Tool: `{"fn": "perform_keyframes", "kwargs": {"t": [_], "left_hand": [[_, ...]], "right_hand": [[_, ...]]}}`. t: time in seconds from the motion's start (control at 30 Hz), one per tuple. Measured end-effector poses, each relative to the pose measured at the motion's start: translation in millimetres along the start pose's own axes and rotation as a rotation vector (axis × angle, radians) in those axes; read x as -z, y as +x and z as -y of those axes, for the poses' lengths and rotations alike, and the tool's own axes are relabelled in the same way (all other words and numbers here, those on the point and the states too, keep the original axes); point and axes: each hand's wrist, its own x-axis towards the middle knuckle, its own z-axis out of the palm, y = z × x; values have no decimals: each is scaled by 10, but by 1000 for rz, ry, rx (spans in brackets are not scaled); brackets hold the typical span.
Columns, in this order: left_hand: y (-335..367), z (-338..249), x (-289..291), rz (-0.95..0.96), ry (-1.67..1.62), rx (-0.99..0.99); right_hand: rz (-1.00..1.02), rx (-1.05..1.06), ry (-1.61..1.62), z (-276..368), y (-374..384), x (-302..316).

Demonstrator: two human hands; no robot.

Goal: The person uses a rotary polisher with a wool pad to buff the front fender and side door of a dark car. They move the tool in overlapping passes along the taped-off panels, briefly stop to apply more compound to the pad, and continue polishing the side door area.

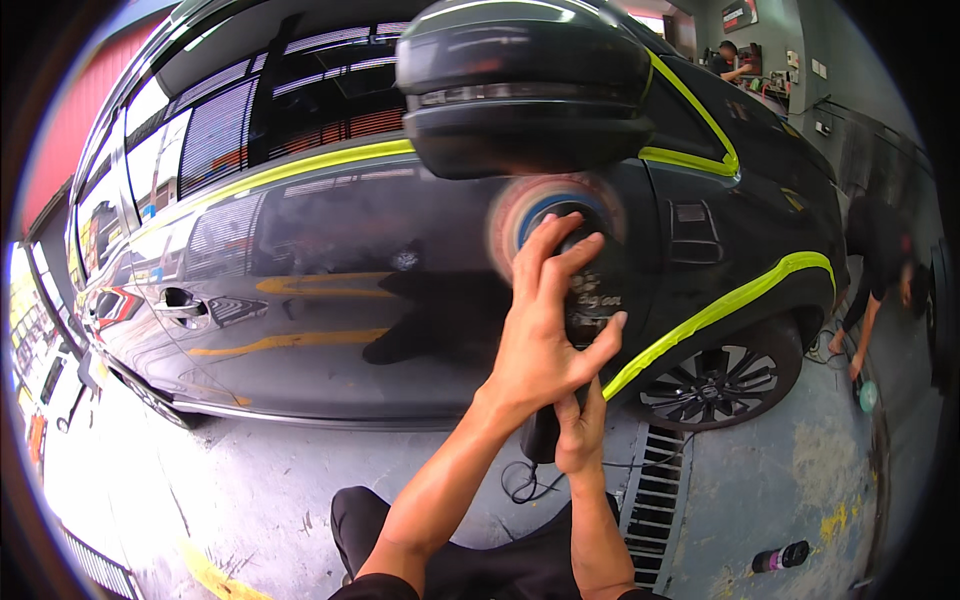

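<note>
A black car polisher (592, 325) is held against the dark grey car door (330, 350), just below the side mirror (528, 100). Its round pad (505, 225), reddish with a blue ring, is blurred as if spinning. My left hand (555, 310) grips the polisher's head from above, fingers apart and bent over it, thumb to the right. Lower down, my right hand (580, 432) is closed around the handle, which the left hand and wrist partly cover. A black cord (530, 485) hangs by the handle's end.
Yellow-green masking tape (715, 310) lines the wheel arch and window edge. The front wheel (715, 385) stands right, near a floor grate (655, 510). A dark bottle (780, 556) lies on the floor. Another person (880, 250) bends down at far right; one more (728, 62) is behind the car.
</note>
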Motion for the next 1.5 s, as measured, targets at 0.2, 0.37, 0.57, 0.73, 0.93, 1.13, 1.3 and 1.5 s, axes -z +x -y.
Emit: {"fn": "perform_keyframes", "kwargs": {"t": [0.2,0.37,0.57,0.73,0.93,1.13,1.3,1.5], "left_hand": [[-95,204,670,-75,-28,-21],[-189,354,1340,-162,14,-31],[-207,530,1829,-389,-102,24],[38,434,1535,-323,1,-34],[299,371,1045,-195,-73,-116],[418,291,776,-171,-85,-127],[434,303,756,-127,-131,-140],[406,393,1161,-61,-154,-138]], "right_hand": [[9,-6,29,3,-106,-668],[84,6,-92,24,-145,-1223],[213,-67,-201,269,26,-1581],[107,-53,-97,374,136,-1314],[4,-115,89,332,159,-1045],[-25,-91,84,349,194,-849],[-78,-47,70,258,177,-925],[-117,-46,90,215,101,-1430]]}}
